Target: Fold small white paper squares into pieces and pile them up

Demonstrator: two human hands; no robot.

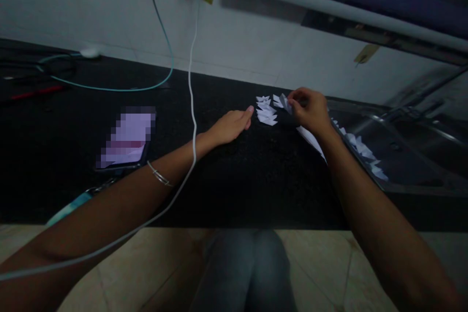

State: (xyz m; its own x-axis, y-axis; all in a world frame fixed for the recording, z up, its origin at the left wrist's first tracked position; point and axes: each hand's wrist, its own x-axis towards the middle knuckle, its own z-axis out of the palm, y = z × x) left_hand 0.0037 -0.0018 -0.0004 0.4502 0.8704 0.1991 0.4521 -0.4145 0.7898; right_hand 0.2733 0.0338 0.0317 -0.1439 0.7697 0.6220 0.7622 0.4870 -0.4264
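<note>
Pinched between the thumb and fingers of my right hand (310, 107) is a small white folded paper piece (285, 103), shaped like a little boat. Close by it lies another folded piece (277, 101). A short row of similar folded paper pieces (266, 113) stands just left of these. My left hand (231, 126) rests on the dark counter (256, 180) beside that row, thumb stretched toward it, holding nothing that I can see. Under my right wrist is a white sheet or strip of paper (310, 140), partly hidden. More folded pieces (360, 148) line up along the sink's edge.
A metal sink (413, 156) is set into the counter at the right. A phone (127, 139), its screen blurred, lies left of my left forearm. A white cable (192, 92) hangs across my left forearm, and a teal cable (120, 89) loops along the wall.
</note>
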